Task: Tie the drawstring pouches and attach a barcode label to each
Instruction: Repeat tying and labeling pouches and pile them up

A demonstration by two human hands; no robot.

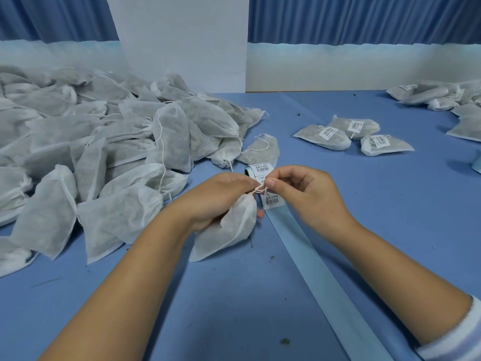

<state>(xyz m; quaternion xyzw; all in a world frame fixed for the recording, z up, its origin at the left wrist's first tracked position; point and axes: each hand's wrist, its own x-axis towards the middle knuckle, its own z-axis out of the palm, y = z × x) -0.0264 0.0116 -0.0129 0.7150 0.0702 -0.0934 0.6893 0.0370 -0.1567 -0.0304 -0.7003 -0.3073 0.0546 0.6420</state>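
Note:
My left hand [216, 199] grips the neck of a white filled drawstring pouch [229, 230] that hangs down onto the blue table. My right hand [299, 188] pinches the pouch's thin white drawstring [261, 189] right beside the left fingertips. Just behind the hands lies a roll of barcode labels [260, 169], with one label [272, 200] showing below the string. Its pale blue backing strip [325, 277] trails toward me under my right forearm.
A big heap of unlabelled pouches [91, 142] fills the left side of the table [234, 308]. Three labelled pouches [351, 134] lie at centre right, with more [442, 97] at the far right. Small dark crumbs dot the cloth. A white wall stands behind.

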